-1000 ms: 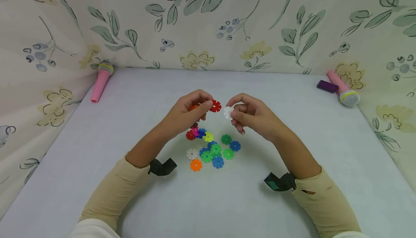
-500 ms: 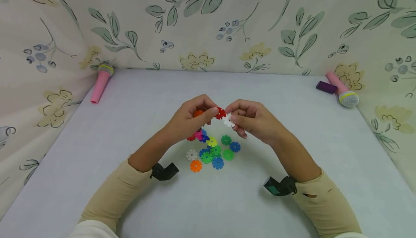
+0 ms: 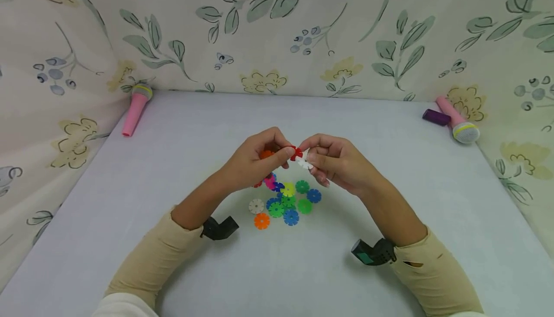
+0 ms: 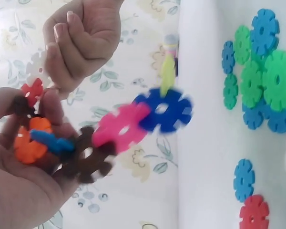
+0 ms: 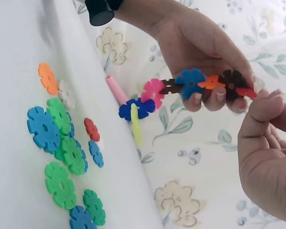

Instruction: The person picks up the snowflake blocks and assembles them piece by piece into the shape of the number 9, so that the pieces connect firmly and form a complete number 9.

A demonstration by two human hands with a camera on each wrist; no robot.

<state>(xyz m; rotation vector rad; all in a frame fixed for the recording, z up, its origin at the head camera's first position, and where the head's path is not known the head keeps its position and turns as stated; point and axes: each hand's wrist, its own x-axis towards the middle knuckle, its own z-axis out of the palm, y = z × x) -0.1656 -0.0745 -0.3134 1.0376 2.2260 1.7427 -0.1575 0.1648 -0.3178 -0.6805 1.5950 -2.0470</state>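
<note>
My left hand (image 3: 255,160) holds a chain of interlocked, notched plastic discs. In the right wrist view the chain runs from a yellow disc (image 5: 136,125) through dark blue (image 5: 137,109), pink (image 5: 153,94), brown, blue (image 5: 190,84), orange and dark brown discs to a red one. The red disc (image 3: 296,154) sits at the left fingertips. My right hand (image 3: 339,165) pinches a white notched disc (image 3: 305,163) against the red disc's edge; fingers partly hide whether their slots are joined. The chain's yellow end hangs free of the fingers.
Below the hands, loose discs lie on the white table (image 3: 277,273), among them an orange disc (image 3: 261,221), a white disc (image 3: 256,206) and several green and blue ones. Pink toy microphones (image 3: 135,112) lie at both back corners; a purple block (image 3: 436,117) touches the right one.
The hands have come together and slightly lower. The white disc, apart from the red disc a second ago, now meets it. The chain has shifted right with the left hand.
</note>
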